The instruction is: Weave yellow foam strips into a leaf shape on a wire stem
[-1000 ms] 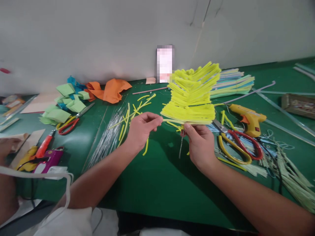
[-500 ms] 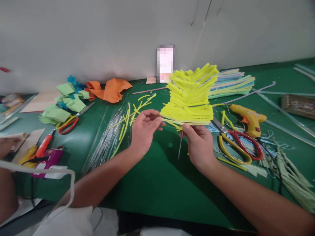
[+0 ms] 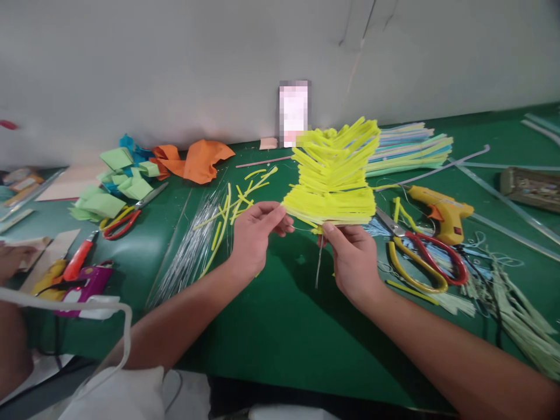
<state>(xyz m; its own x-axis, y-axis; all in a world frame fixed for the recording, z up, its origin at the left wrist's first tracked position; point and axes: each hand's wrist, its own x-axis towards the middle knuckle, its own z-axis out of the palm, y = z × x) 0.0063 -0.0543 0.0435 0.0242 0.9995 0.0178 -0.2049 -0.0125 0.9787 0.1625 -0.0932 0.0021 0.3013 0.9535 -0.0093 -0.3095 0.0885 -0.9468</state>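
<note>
A bright yellow piece made of many chenille stems (image 3: 332, 169), layered and fanned in a V pattern, is held up over the table. My right hand (image 3: 352, 254) is closed on its lower end, thumb on top. Twisted wire ends (image 3: 319, 265) hang down below that thumb. My left hand (image 3: 260, 233) is pinched at the piece's lower left corner. A thin thread (image 3: 303, 229) runs from its fingers toward the right thumb. Whether the left fingertips also grip a stem tip is hard to see.
Right of my hands lie large scissors (image 3: 417, 256), a yellow glue gun (image 3: 441, 213) and pale tassels (image 3: 516, 309). Silver wires (image 3: 192, 251) and yellow stem offcuts (image 3: 225, 213) lie left. Pastel stems (image 3: 411, 149) lie behind. Another person's hand (image 3: 15, 256) is at far left.
The yellow piece has shifted slightly left and tilted. The loose pale stem ends at its lower left edge now sit closer against it. Both hands remain nearly in place.
</note>
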